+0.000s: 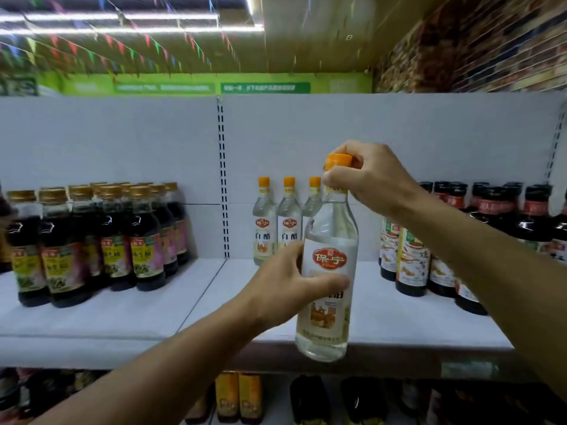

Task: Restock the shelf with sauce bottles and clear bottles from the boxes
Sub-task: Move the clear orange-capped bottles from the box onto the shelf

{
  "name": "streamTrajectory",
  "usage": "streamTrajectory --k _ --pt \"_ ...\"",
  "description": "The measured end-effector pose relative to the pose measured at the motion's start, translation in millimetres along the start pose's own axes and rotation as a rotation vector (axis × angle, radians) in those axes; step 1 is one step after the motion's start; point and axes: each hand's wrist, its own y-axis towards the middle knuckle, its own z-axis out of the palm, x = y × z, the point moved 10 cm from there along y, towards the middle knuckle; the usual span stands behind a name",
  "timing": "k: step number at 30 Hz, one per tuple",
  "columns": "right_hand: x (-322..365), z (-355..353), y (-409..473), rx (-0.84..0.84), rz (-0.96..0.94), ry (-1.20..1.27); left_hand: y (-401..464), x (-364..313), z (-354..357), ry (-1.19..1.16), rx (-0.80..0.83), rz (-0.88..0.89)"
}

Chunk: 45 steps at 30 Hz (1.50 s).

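Clear orange-capped vinegar bottle (329,271), upright past white shelf (122,317) front edge; left hand (285,286) wrapped its label, right hand (368,176) pinched its neck. Bare shelf stretch lay behind, between clear bottles (277,222) and dark sauce bottles (411,259).

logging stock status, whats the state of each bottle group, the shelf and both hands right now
clear bottle with orange cap: capped, upright, held in front of the shelf, not yet set down
left hand: grips the bottle's label
right hand: pinches the bottle's neck below the cap
three clear orange-capped bottles: capped, standing at the back
dark sauce bottles, gold caps: standing, left
dark sauce bottles, dark caps: standing, right
white shelf: partly stocked
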Motion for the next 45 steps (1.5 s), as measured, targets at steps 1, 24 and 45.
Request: streamTrajectory --k 1,24,45 --pt "-0.6 1.0 5.8 -0.007 -0.007 -0.005 4.0 0.4 -3.8 0.0 -0.007 0.006" --pt "-78.0 150.4 115.1 0.15 0.031 -0.289 94.5 165.7 -127.0 0.17 -0.144 -0.11" --pt "-133.1 197.2 162.1 0.236 0.171 -0.489 145.5 203.9 -139.7 0.24 -0.133 -0.238"
